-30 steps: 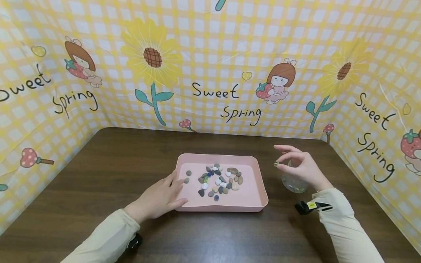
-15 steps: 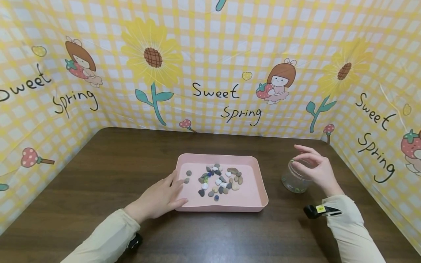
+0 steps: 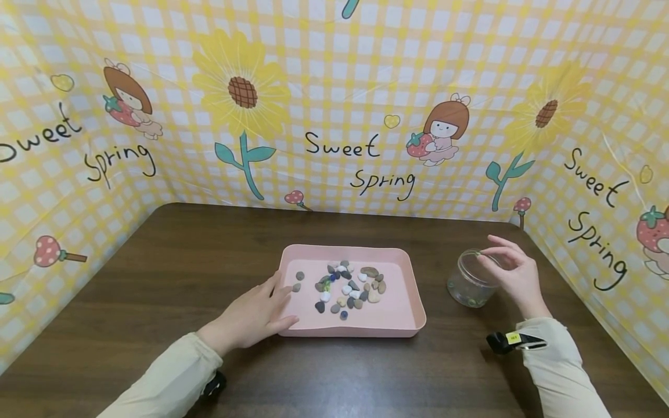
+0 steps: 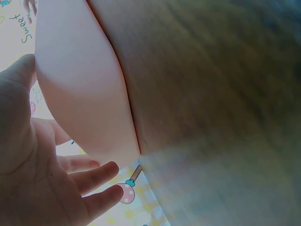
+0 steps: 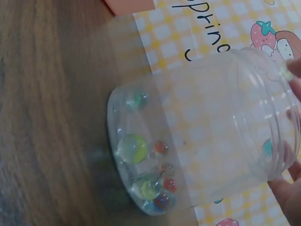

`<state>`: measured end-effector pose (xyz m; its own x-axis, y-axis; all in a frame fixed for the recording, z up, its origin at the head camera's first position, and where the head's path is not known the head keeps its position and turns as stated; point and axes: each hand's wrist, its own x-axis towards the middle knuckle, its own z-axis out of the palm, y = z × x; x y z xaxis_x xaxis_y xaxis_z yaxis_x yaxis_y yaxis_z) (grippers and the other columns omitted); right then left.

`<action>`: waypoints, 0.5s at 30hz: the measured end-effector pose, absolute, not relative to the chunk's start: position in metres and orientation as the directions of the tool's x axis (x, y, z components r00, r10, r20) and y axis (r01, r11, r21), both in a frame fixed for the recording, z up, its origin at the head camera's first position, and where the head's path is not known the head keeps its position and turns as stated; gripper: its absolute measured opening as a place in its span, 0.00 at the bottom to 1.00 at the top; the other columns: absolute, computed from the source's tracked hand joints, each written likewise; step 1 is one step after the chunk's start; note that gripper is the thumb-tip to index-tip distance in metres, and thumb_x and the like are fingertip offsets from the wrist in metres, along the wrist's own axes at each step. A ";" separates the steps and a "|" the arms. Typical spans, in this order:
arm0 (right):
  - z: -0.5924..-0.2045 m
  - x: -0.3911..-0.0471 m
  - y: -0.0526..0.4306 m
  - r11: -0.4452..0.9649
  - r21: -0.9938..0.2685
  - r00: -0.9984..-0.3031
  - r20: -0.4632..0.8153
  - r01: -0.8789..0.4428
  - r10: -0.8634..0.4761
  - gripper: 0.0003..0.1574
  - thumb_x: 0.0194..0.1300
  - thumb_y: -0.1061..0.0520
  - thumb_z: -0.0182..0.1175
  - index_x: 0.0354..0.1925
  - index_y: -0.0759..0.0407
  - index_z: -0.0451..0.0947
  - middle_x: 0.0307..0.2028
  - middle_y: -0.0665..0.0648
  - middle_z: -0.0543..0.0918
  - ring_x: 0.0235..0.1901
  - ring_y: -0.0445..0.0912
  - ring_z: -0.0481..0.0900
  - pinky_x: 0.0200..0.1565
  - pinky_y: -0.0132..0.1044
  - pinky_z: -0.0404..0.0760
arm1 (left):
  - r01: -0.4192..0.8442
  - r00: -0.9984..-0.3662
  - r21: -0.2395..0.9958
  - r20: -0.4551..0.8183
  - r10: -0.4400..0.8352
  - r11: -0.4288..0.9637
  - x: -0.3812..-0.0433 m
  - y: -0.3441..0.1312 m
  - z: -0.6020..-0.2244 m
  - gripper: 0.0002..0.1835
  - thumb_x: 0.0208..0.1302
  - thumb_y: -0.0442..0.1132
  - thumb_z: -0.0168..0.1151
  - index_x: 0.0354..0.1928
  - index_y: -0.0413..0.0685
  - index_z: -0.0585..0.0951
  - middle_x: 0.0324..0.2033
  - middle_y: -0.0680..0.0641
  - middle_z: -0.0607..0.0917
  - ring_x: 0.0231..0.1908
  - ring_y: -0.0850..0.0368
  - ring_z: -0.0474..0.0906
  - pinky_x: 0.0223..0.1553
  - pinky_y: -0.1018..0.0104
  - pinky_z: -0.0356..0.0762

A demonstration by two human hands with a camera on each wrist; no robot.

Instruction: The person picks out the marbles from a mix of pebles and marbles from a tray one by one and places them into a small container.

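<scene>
A pink tray (image 3: 402, 302) with several pebbles (image 3: 373, 296) and a few glass marbles (image 3: 344, 315) in it sits mid-table. My left hand (image 3: 251, 313) rests on its left side, fingers loosely spread over the rim; the left wrist view shows the tray's outer wall beside the palm. On the right stands a clear jar (image 3: 465, 287) without a lid. Inside it, several marbles (image 5: 133, 149) lie on the bottom. My right hand (image 3: 514, 278) is at the jar's mouth, thumb and fingers pinching a small greenish marble (image 5: 286, 70), mostly hidden by the fingertips.
The dark wooden table (image 3: 334, 377) carries the tray and jar, with a gap between them. A yellow checked cloth (image 3: 334, 87) with printed flowers stands as a wall at the back and both sides. Black straps (image 3: 504, 342) sit at the wrists.
My right hand has moved right with the marble, from the space between tray and jar to the jar's mouth. The left hand and the tray stay in place.
</scene>
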<state>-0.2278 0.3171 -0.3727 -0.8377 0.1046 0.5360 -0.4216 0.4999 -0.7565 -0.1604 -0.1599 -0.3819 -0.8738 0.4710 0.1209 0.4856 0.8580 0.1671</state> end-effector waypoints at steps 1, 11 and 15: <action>-0.373 -0.227 0.318 0.507 -0.760 -0.843 0.526 -0.406 0.114 0.13 0.54 0.65 0.66 0.36 0.75 0.78 0.46 0.28 0.75 0.48 0.21 0.72 0.50 0.12 0.68 | 0.488 -0.872 0.166 0.122 0.473 0.857 -0.160 -0.160 -0.382 0.34 0.62 0.62 0.51 0.60 0.42 0.72 0.64 0.27 0.63 0.53 0.32 0.75 0.52 0.44 0.74; -0.375 -0.224 0.317 0.622 -0.752 -0.877 0.431 -0.219 0.212 0.19 0.56 0.55 0.67 0.37 0.70 0.81 0.39 0.22 0.70 0.42 0.17 0.68 0.44 0.09 0.66 | 0.471 -0.882 0.187 0.110 0.458 0.862 -0.159 -0.160 -0.381 0.34 0.62 0.61 0.52 0.61 0.43 0.72 0.64 0.27 0.63 0.53 0.32 0.74 0.53 0.44 0.73; -0.374 -0.223 0.317 0.657 -0.739 -0.877 0.407 -0.151 0.256 0.19 0.55 0.53 0.67 0.38 0.69 0.82 0.35 0.20 0.67 0.35 0.16 0.67 0.38 0.11 0.68 | 0.479 -0.878 0.184 0.117 0.465 0.858 -0.160 -0.160 -0.381 0.35 0.62 0.62 0.52 0.60 0.42 0.72 0.64 0.27 0.63 0.53 0.32 0.75 0.52 0.44 0.74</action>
<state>-0.2231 0.3174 -0.3745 -0.8769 0.2561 0.4067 -0.1508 0.6569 -0.7388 -0.1596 -0.1601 -0.3811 -0.8778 0.4645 0.1173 0.4789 0.8583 0.1844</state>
